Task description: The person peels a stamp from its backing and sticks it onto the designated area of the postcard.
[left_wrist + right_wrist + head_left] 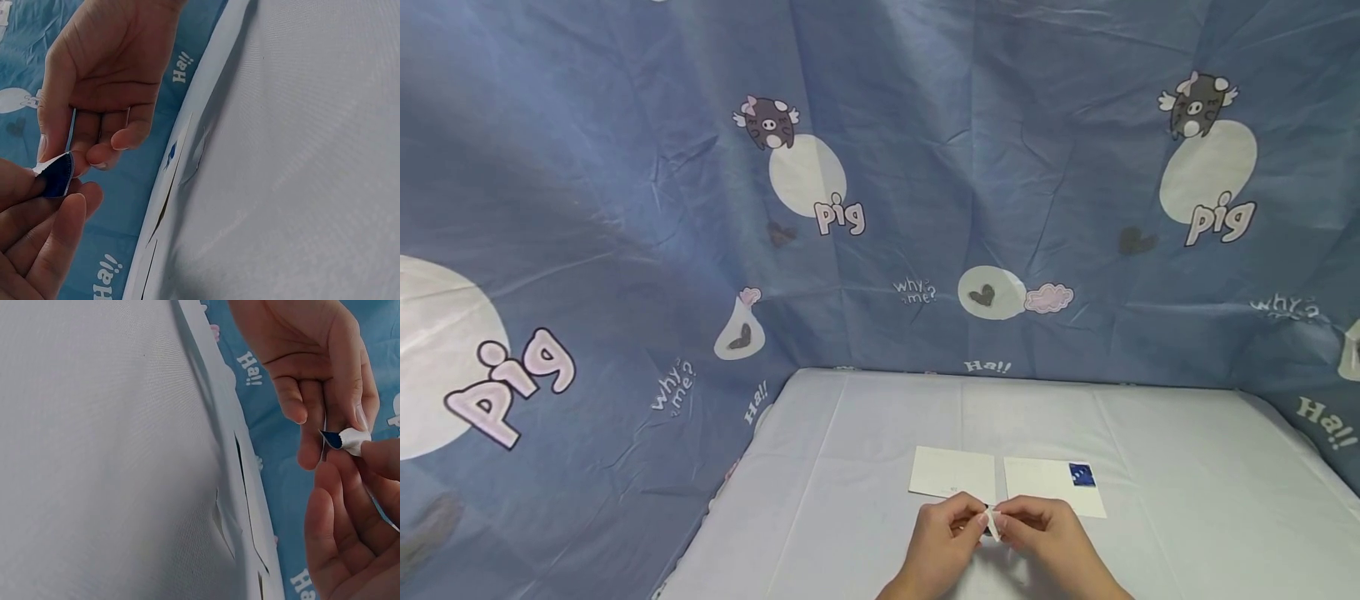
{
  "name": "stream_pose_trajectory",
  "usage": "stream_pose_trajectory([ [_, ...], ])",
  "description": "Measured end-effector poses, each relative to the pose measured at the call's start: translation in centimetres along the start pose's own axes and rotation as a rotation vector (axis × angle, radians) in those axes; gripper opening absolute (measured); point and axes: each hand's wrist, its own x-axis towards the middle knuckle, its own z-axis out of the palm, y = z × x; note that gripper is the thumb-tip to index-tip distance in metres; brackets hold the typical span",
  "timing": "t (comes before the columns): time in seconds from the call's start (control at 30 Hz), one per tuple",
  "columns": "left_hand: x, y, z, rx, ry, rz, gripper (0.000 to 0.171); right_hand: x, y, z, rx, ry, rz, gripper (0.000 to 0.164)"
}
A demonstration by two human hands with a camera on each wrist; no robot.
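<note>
My left hand (943, 533) and right hand (1047, 527) meet low in the middle of the head view, above the near part of the table. Between them is a small stamp (57, 175), blue on one face and white on the other, with a jagged edge. Left thumb and fingers pinch one side of it; the right fingertips pinch the other. In the right wrist view the white side (354, 440) curls over the blue. Just beyond the hands lie two flat white envelopes. The right envelope (1041, 479) bears a blue stamp (1082, 475) at its upper right corner.
Left of it, a narrow gap apart, lies the plain left envelope (955, 471) with a faint mark near its lower edge. A pale cloth (850, 433) covers the table. Blue printed curtains (895, 167) hang behind it and along the sides.
</note>
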Motion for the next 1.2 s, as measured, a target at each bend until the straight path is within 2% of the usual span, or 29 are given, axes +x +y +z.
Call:
stream_pose_trajectory([
  [0.33,-0.04,-0.04,0.07,0.010,-0.005,0.021,0.006,-0.02,0.04,-0.01,-0.017,0.023,-0.016,0.017],
  [0.63,-0.03,-0.01,0.09,0.012,-0.007,0.021,0.005,0.07,-0.15,0.03,-0.047,0.065,0.027,0.015],
  [1.2,-0.03,-0.21,0.19,0.130,0.041,0.057,0.009,0.10,-0.09,0.08,-0.046,0.079,0.021,0.014],
])
